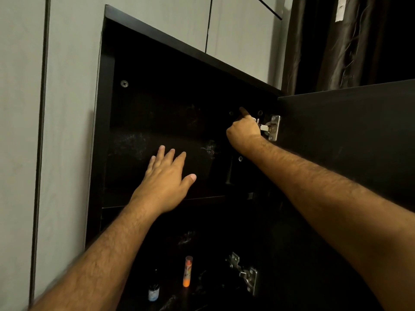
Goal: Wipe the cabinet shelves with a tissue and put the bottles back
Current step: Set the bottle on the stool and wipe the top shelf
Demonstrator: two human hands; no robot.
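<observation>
Grey wall (74, 108) around dark cabinet (157, 52), door (348, 135) swung open. Our hands well apart. Left hand (166, 176) flat, fingers spread on upper shelf (202, 198). Right hand (243, 129) curled by top hinge (272, 127); holding tissue or not, cannot tell. Smudges on dark back. Orange tube (187, 271) and small bottle (154, 290) stand low down. We guess wiping not done, bottles not back.

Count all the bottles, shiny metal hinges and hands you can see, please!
Bottles: 2, an orange tube bottle and a small dark bottle
Metal hinges: 2, upper hinge and lower hinge
Hands: 2, left hand and right hand
Total: 6
</observation>
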